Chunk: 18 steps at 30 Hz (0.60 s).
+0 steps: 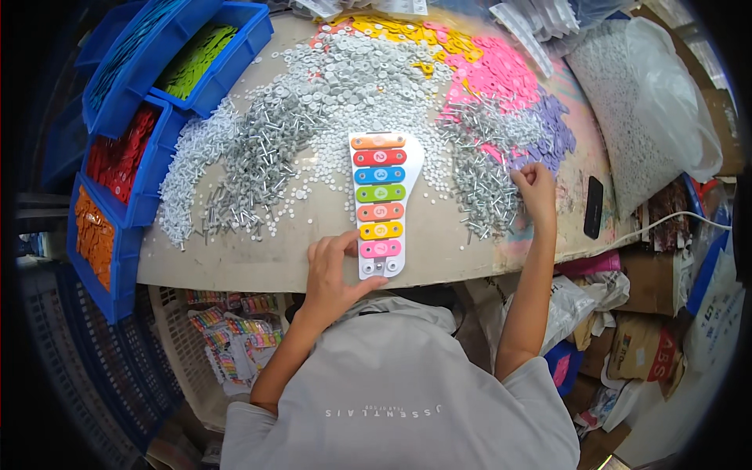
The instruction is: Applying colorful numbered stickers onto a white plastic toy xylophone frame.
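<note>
Grey shirt (392, 368) is nearest. Beyond it, the left hand (329, 270) grips the lower corner of a white toy xylophone (381, 193) lying on the surface (227, 266). The right hand (537, 191) bends its fingers beside metal pins (482, 184); whether it holds one, I cannot tell. Farther, pink plates (505, 70) lie heaped.

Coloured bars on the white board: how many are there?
7, in one column on the white board: from the top, orange bar, red bar, blue bar, green bar, coral bar, yellow bar and, lowest, pink bar. None looks hidden.
</note>
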Available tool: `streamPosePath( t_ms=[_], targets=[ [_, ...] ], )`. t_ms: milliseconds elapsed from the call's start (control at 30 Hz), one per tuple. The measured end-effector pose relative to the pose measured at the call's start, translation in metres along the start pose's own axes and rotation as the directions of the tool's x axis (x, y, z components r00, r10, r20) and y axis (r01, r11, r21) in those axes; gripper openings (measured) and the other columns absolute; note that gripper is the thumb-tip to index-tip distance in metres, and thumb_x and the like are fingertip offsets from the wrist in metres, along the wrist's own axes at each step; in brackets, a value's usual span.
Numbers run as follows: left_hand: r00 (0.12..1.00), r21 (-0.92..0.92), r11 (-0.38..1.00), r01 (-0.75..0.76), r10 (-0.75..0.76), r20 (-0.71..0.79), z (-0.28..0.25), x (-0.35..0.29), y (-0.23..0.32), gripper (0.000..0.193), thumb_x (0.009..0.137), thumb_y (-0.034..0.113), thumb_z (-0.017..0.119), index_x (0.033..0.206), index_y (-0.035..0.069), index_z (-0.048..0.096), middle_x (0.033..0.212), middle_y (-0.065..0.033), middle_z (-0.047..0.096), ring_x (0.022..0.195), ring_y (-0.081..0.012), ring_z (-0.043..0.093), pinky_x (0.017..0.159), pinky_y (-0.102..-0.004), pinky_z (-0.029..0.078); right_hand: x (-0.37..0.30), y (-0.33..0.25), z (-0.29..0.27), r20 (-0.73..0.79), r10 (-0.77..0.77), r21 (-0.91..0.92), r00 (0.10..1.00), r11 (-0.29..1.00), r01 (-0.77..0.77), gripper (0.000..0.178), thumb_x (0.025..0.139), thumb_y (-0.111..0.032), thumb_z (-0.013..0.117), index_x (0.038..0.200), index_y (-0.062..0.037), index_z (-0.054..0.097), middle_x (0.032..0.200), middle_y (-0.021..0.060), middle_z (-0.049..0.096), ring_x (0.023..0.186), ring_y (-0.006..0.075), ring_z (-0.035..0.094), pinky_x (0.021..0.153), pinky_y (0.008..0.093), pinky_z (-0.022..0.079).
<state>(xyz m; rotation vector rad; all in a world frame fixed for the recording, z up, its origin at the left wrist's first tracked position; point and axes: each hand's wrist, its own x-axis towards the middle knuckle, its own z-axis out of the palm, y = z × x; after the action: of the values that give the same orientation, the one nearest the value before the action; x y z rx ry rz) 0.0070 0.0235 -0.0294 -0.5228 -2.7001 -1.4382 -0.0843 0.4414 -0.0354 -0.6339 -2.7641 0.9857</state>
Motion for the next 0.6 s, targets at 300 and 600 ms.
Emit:
streamPosePath(
  t_ms=[300,600],
  targets=[
    [1.0,0.026,1.0,-0.004,0.005,-0.026,-0.003,-0.005,-0.001,0.08,0.069,0.031,0.091,0.134,0.007,0.05,0.102,-0.0062,0.064,0.099,-0.0242,0.057,0.095,-0.0417,0.036,0.016,0.005,-0.003,0.172,0.077,0.135,0.982,0.986,-0.101,0.026,0.084,-0.02,0.076,0.082,0.0002,0.06,0.069,0.0062,0.058,0.06,0.0178,0.053,0.059,0.0335,0.044],
    [0.999,-0.04,0.998,-0.047,0.046,-0.02,-0.001,-0.002,-0.006,0.063,0.085,0.03,0.077,0.136,0.005,0.049,0.102,-0.0074,0.061,0.1,-0.0259,0.057,0.097,-0.0435,0.035,-0.078,-0.111,-0.01,-0.143,-0.161,-0.119,0.977,0.982,0.145,0.013,0.102,-0.014,0.054,0.097,-0.0012,0.054,0.075,0.0089,0.062,0.069,0.0166,0.059,0.065,0.0335,0.047]
  ],
)
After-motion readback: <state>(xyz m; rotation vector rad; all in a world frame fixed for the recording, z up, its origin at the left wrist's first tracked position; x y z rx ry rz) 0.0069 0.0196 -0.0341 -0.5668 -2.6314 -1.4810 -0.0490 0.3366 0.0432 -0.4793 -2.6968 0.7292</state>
